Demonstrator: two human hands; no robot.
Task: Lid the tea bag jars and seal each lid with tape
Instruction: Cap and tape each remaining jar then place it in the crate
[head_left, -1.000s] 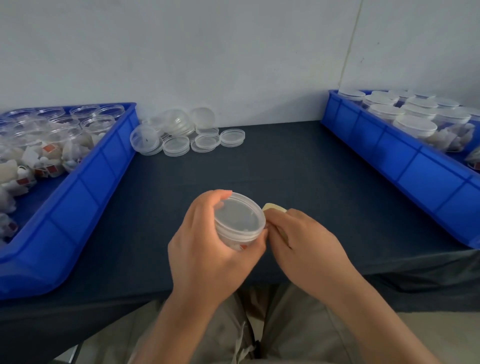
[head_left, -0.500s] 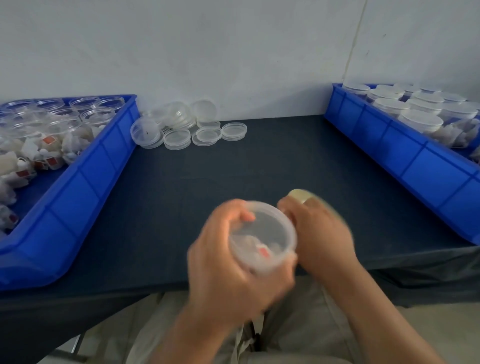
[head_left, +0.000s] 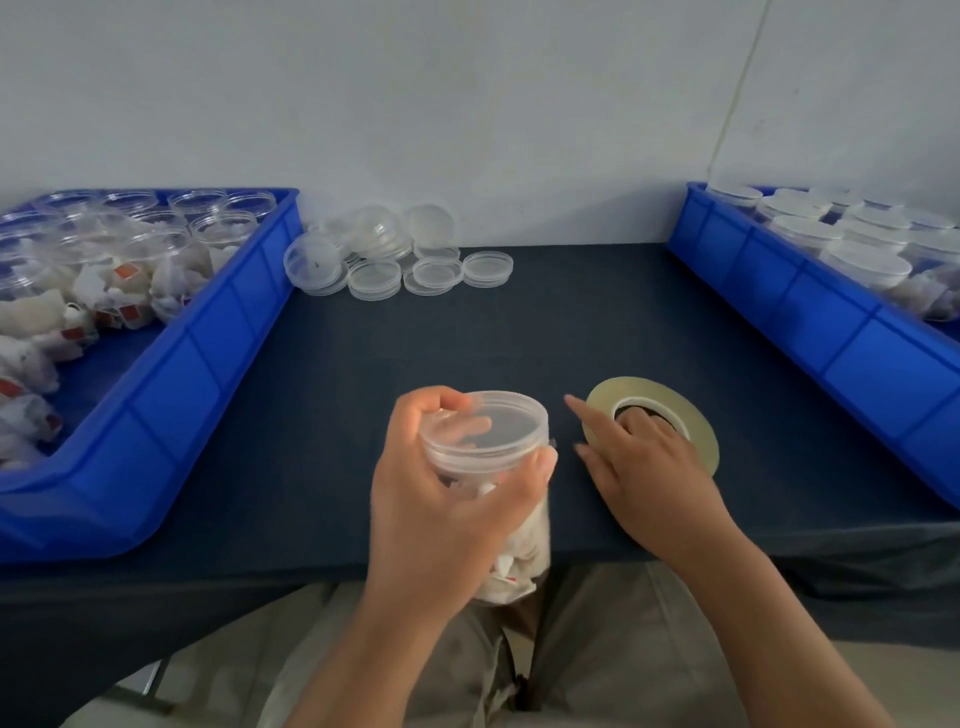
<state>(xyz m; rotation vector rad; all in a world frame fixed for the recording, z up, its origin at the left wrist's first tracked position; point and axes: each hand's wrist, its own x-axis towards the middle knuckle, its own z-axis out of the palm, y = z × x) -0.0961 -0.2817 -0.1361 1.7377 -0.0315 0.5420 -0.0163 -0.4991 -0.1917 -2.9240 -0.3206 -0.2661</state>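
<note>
My left hand grips a clear tea bag jar just below its clear lid, over the table's front edge. Tea bags show through the jar's wall. To its right, the tape roll lies on the dark table. My right hand holds the roll with fingers curled into its core, the index finger pointing out to the left. A small gap separates the roll from the jar.
A blue bin at the left holds open jars and loose tea bags. Another blue bin at the right holds lidded jars. Several loose lids lie by the back wall.
My right hand has drawn away from the jar's lid to the right, and the tape roll now lies on the table. My left hand has turned the jar and kept hold of it.
</note>
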